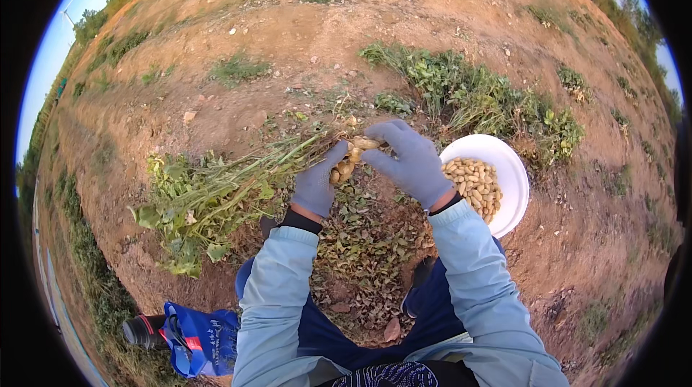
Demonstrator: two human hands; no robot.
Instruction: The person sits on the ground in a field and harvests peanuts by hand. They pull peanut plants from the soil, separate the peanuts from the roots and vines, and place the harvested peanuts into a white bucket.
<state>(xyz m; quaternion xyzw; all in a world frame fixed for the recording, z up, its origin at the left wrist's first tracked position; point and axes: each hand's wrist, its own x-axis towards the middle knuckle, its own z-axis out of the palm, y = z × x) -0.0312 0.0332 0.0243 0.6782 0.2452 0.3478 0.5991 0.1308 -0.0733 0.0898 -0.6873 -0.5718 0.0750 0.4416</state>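
My left hand (318,184), in a grey knit glove, grips the root end of a bundle of peanut plants (243,176). Their leafy tops spread out to the left, over the soil. From the roots hangs a cluster of peanut pods (357,150), just right of my left fingers. My right hand (408,160), gloved alike, has its thumb and fingers at these pods; its fingertips partly hide whether a pod is pinched. Right beside my right wrist stands a white plastic bowl (516,192), partly filled with loose peanuts (476,187).
A pile of uprooted peanut plants (470,89) lies beyond the bowl. Fallen leaves (367,252) cover the ground between my feet. At lower left are a blue bag (203,338) bearing writing and a dark bottle (145,331). More plants lie in rows across the field.
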